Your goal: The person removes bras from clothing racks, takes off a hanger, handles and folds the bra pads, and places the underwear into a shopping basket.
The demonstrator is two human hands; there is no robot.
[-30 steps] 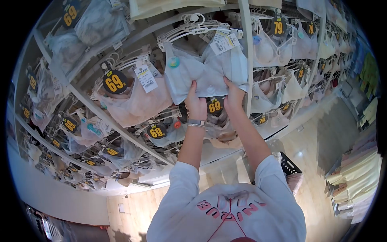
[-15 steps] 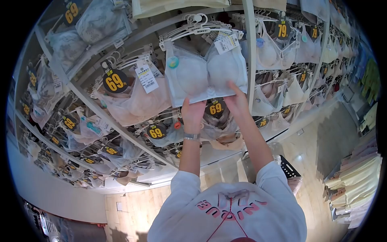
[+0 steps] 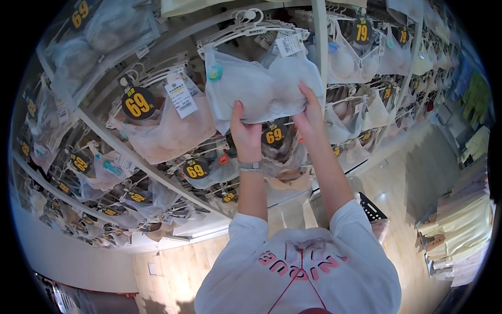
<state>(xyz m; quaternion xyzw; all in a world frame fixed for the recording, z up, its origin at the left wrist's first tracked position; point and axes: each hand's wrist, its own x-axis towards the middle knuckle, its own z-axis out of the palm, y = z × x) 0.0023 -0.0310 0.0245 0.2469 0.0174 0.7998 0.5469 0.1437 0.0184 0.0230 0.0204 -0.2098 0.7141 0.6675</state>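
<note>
A pale grey-white bra [image 3: 260, 78] hangs from a white hanger [image 3: 251, 32] in the upper middle, with a white price tag [image 3: 289, 45] and a round turquoise sticker [image 3: 214, 72] on it. My left hand [image 3: 247, 131] grips its lower edge on the left, thumb in front and fingers hidden behind. On the right cup, my right hand [image 3: 310, 114] presses its thumb against the front while its other fingers go under the lower edge. Between my wrists, a round black sign [image 3: 274, 135] reading 69 shows below the bra.
White racks with several rows of bras surround my hands. A pinkish bra [image 3: 164, 128] hangs to the left beside a 69 sign [image 3: 138, 103]. A white upright post [image 3: 320, 57] stands just right of my right hand. Pale garments [image 3: 463, 209] hang at the far right above the wooden floor.
Both thumbs have moved up the bra's front, and its lower edge now bends and lifts between my hands. The whole view has shifted slightly.
</note>
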